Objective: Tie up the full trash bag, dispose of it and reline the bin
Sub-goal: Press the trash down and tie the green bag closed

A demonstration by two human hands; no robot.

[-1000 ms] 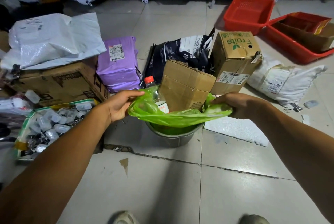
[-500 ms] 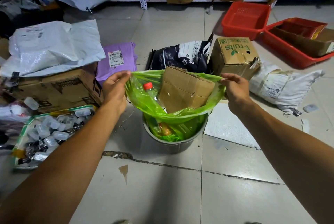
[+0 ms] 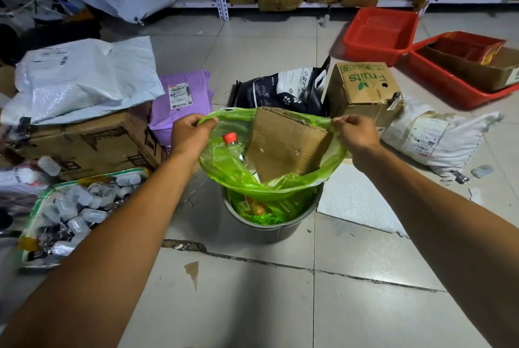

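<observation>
The green trash bag hangs half-lifted in the grey bin, cardboard poking up. My left hand and right hand pinch opposite rim edges, pulled apart, level, equally near.

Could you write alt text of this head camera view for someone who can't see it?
Two bare hands, left hand and right hand, pinch the rim of a green trash bag above a metal bin, with cardboard and a red-capped bottle inside. Boxes and parcels clutter the tiled floor.
</observation>
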